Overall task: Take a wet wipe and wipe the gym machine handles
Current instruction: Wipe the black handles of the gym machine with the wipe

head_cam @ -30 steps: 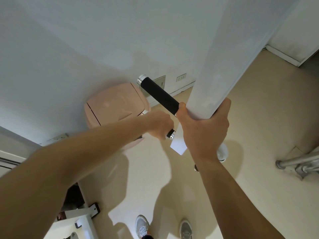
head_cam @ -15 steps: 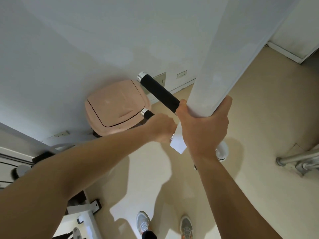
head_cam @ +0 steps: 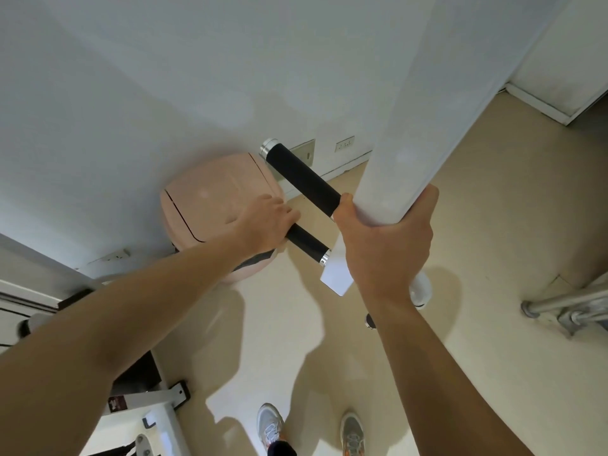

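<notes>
Head view, looking down: the left hand (head_cam: pixel 263 225) has its fingers curled over the far end of the lower handle (head_cam: pixel 307 243) and is clamped round it; whether a wipe lies under the palm cannot be told. From that fist a stretch of bare black foam runs to the handle's chrome cap (head_cam: pixel 324 259), which sits just beside a flat white plate (head_cam: pixel 335 274) on the machine. The right hand (head_cam: pixel 385 248) is wrapped tight round the white post (head_cam: pixel 404 120), thumb on one side and fingers on the other, with the thumb touching the near end of the upper handle (head_cam: pixel 302 182). There are two handles in all, both black foam with chrome ends, lying parallel with a strip of floor (head_cam: pixel 493 225) showing between them. The upper one's free end points at the wall (head_cam: pixel 164 77). One pink bin (head_cam: pixel 214 199) stands against that wall, behind the left hand. Three socket plates (head_cam: pixel 344 144) sit low on the wall. Two grey shoes (head_cam: pixel 269 422) stand on the beige floor near the bottom edge. A metal tube frame (head_cam: pixel 559 301) lies at the right edge, well apart from the post, and a white machine frame (head_cam: pixel 154 399) fills the lower left corner.
</notes>
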The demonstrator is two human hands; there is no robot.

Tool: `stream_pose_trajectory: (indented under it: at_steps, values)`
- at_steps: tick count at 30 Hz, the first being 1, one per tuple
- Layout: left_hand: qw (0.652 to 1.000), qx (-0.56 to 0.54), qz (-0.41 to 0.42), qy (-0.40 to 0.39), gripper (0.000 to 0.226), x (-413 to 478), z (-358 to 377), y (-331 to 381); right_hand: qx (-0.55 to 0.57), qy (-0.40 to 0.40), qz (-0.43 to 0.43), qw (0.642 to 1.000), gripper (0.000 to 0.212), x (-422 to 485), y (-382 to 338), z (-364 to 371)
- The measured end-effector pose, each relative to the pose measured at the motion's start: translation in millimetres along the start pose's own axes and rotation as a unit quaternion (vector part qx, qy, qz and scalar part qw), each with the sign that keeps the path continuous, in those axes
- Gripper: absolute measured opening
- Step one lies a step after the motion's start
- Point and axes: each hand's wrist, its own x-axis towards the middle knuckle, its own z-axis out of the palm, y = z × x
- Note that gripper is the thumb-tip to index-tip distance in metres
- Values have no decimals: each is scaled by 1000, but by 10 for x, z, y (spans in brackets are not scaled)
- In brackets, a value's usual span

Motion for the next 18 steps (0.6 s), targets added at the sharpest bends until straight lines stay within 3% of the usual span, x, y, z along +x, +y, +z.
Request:
stream_pose_trajectory:
  at_steps: [3, 6, 8, 10, 13, 16, 18]
  values:
    - [999, -38, 17, -23, 11, 29, -130, 387, 5, -8, 6, 1000, 57, -8, -22, 19]
    - [985, -106, 8, -139, 29, 86, -314, 620, 7, -12, 7, 1000, 56, -17, -34, 19]
    - [975, -91, 43, -198, 23, 145, -484, 606, 7, -17, 6, 1000, 56, -34, -27, -1]
    - [950, -113, 51, -287, 20, 224, -598, 535, 9, -21, 5, 1000, 56, -37, -26, -13]
    - [909, -160, 15, -385, 42, 308, -646, 435, 12, -30, 5, 999, 55, -40, -39, -14]
    - [911, -153, -1, -383, 40, 326, -607, 360, 14, -37, 3, 999, 55, -26, -51, -8]
    - [934, -137, -8, -331, 29, 290, -535, 257, 14, -35, 3, 999, 55, -13, -49, -18]
